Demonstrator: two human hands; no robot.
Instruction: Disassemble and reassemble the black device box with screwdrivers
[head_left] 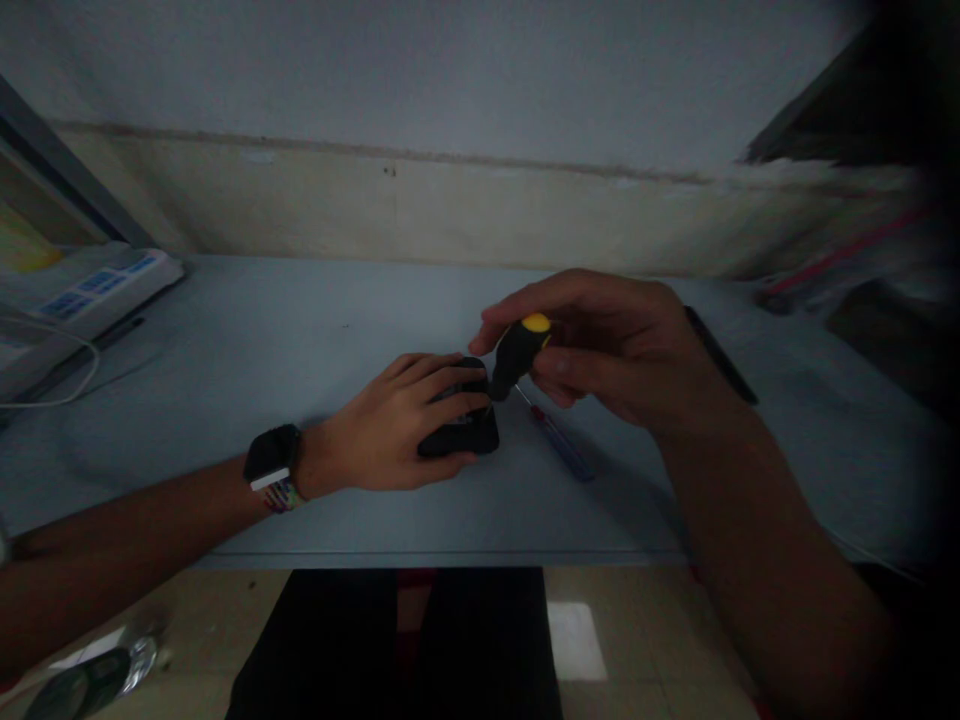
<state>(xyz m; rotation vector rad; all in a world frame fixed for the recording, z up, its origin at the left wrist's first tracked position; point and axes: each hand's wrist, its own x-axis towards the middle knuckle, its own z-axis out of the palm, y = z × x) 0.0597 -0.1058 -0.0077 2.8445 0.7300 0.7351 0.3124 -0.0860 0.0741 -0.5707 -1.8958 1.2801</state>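
A small flat black device with rounded corners (480, 437) lies on the table, its exact kind hard to tell in the dim light. My left hand (397, 420) lies across it from the left, thumb along the near edge and fingers over the top, gripping it. In my right hand (607, 345) is a stubby screwdriver with a black and yellow handle (517, 350), held between thumb and fingers. It tilts down towards the device's right side; whether the tip touches cannot be made out. A second screwdriver with a translucent bluish handle (564, 445) rests just right of the device.
On the grey table (300, 310), a white power strip (105, 290) with a cable sits at the left. A dark slim object (720, 355) lies beyond my right hand. The wall (450, 210) borders the back, and a clear bottle (97, 680) is low at the left.
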